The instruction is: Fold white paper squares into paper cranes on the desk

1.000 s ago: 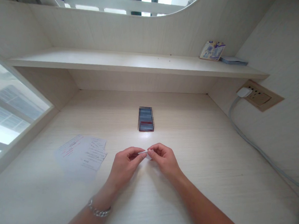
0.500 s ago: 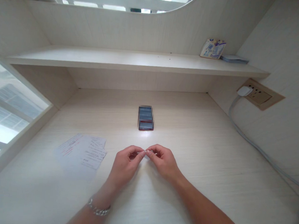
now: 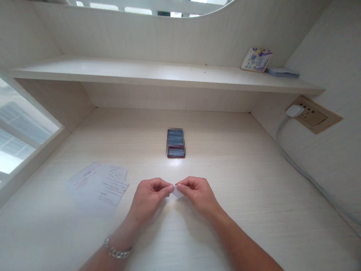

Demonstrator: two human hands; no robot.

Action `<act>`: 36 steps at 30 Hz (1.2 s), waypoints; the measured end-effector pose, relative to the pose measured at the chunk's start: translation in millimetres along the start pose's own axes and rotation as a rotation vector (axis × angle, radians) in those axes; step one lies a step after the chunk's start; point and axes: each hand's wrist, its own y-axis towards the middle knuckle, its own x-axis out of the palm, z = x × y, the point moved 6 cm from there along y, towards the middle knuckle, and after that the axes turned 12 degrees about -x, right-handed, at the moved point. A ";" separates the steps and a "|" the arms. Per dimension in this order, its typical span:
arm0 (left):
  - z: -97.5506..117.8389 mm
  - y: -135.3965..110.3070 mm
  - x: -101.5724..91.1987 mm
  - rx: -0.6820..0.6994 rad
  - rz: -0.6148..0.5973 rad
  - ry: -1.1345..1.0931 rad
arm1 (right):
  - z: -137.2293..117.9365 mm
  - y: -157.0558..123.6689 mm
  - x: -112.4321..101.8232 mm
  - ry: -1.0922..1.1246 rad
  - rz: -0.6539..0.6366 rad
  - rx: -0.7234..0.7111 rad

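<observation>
A small piece of white paper [image 3: 177, 192] is pinched between my two hands, just above the desk. My left hand [image 3: 150, 198] grips its left side between thumb and forefinger, and a chain bracelet circles that wrist. From the right, my right hand [image 3: 199, 196] pinches the other side, with the fingertips of both hands nearly meeting. My fingers cover much of the paper, so its full shape is hidden. Beyond the hands a phone [image 3: 176, 142] lies on the desk, its screen blurred out. To the left, several printed paper sheets [image 3: 100, 185] overlap in a fan.
The pale wooden desk [image 3: 273, 228] has a shelf [image 3: 135, 70] above its back edge, bearing a small printed packet [image 3: 256, 60] and a thin stack [image 3: 282, 72]. A white plug [image 3: 294, 111] sits in the wall socket [image 3: 316, 118]; its grey cable [image 3: 309, 178] runs down the right side.
Both hands have shifted slightly, the left a little down and to the left. More of the white paper now shows below the fingertips. The phone and sheets stay put.
</observation>
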 end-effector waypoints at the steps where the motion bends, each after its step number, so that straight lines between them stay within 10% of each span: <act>1: -0.4 0.5 0.5 -0.010 -0.015 -0.019 | -1.0 0.2 -1.2 -0.002 0.001 -0.002; 36: -1.8 2.5 0.8 0.038 -0.041 -0.111 | 2.0 -0.6 8.4 0.205 -0.003 0.060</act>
